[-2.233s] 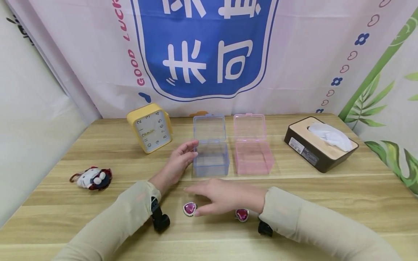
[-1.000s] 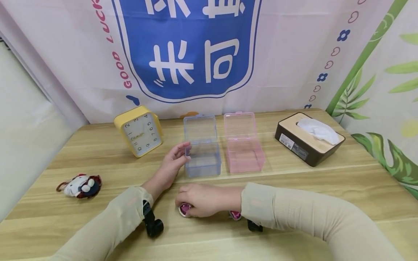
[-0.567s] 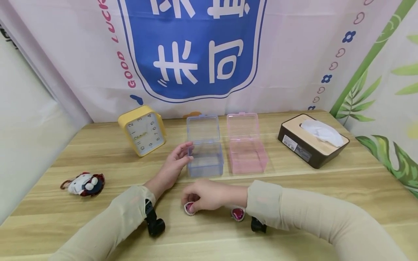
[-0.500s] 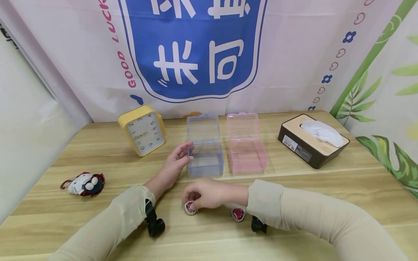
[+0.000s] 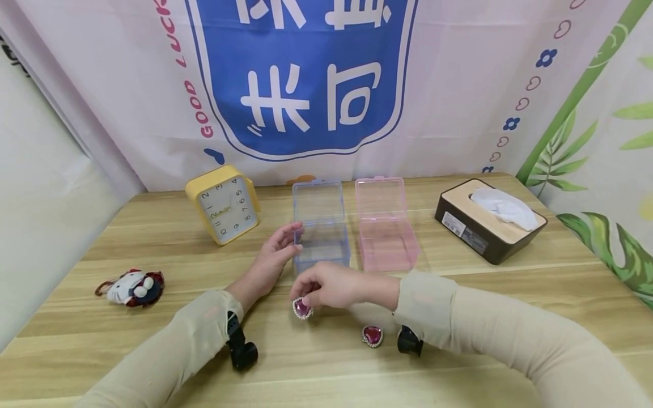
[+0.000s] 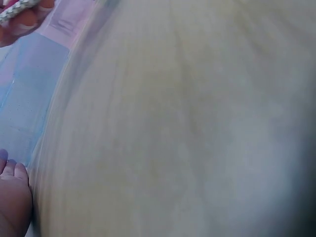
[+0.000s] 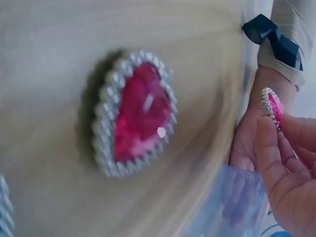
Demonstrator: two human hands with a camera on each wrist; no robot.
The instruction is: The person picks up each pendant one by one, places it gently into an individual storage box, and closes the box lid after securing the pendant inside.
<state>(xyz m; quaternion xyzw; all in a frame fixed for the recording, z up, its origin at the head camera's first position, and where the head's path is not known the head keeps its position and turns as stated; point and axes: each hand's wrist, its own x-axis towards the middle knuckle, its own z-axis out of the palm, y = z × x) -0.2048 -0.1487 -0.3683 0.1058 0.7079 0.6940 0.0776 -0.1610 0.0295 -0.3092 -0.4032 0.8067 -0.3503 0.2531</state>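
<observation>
My right hand [image 5: 334, 285] pinches a heart-shaped pink gem ornament [image 5: 302, 309] with a beaded silver rim between thumb and fingers, raised off the table in front of a clear blue box [image 5: 326, 249]. The box stands with its lid up. Relaxed, fairly straight fingers of my left hand [image 5: 270, 255] touch its left side. A second, redder heart gem ornament [image 5: 372, 335] lies on the table below my right wrist; the right wrist view shows it large. At that view's left edge, a beaded rim with a teal piece [image 7: 4, 212] is cut off.
A clear pink box [image 5: 389, 249] stands lid up, right of the blue one. Farther right is a tissue box [image 5: 490, 221]. A yellow clock [image 5: 224, 204] and a plush cat-face charm [image 5: 131, 288] are at left. A printed curtain [image 5: 459, 85] hangs behind the wooden table [image 5: 306, 374].
My right hand has come down to the pink heart gem, pinched it and lifted it toward the blue box. My left hand stays at the box's side. The redder gem has not moved.
</observation>
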